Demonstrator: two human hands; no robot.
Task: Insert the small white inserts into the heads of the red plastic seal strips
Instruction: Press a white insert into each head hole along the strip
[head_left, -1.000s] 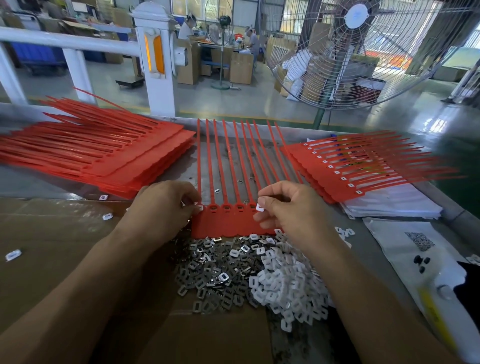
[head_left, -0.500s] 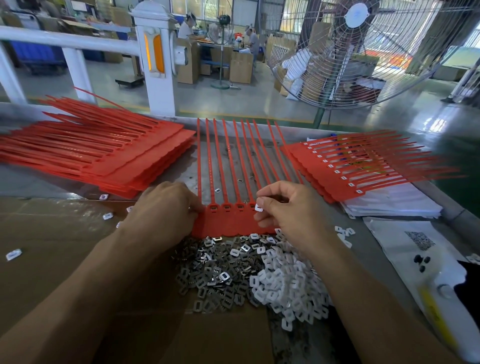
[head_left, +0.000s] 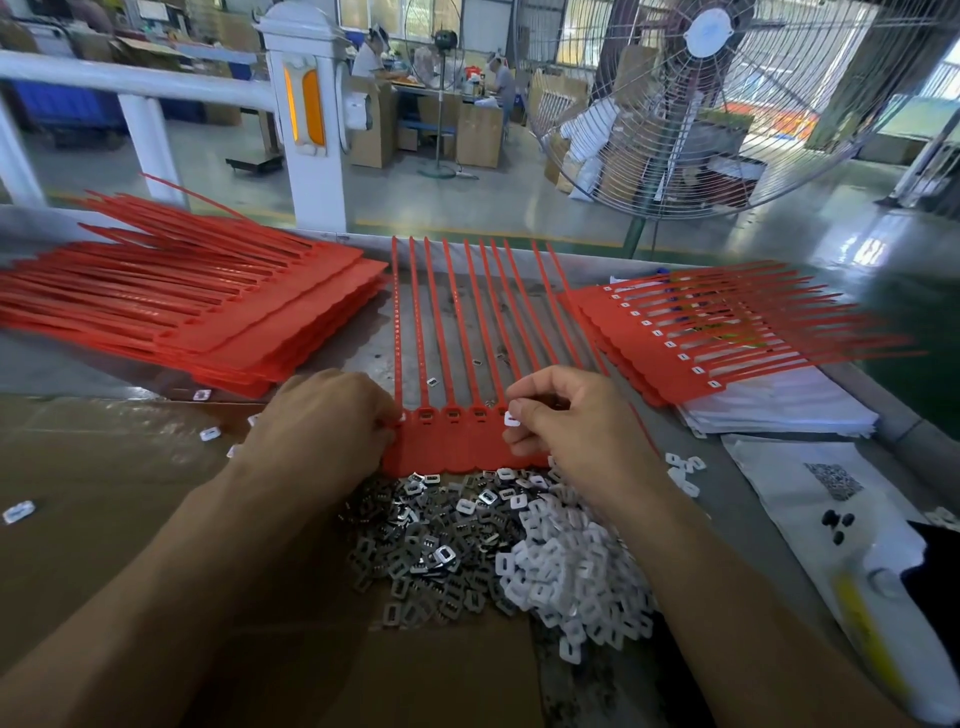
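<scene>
**Seating the insert square**

While the right hand's (head_left: 576, 431) fingers (head_left: 524, 410) pinch one insert (head_left: 511, 419) at a strip (head_left: 457, 441) head, press it flat; left hand (head_left: 322, 421) fingers grip the strip's far edge. Spare inserts (head_left: 566, 566) lie just below the fingers.

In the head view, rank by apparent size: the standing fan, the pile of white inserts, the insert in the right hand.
1. standing fan, though it stands farther off
2. pile of white inserts
3. insert pinched by the right hand

— What lies on the bench (head_left: 363, 358)?
— A strip sheet (head_left: 462, 441) lies at the middle. The insert pile (head_left: 571, 571) is before it. One strip stack (head_left: 208, 312) lies left, another stack (head_left: 701, 332) right.
— And behind?
— A fan (head_left: 727, 104).
</scene>
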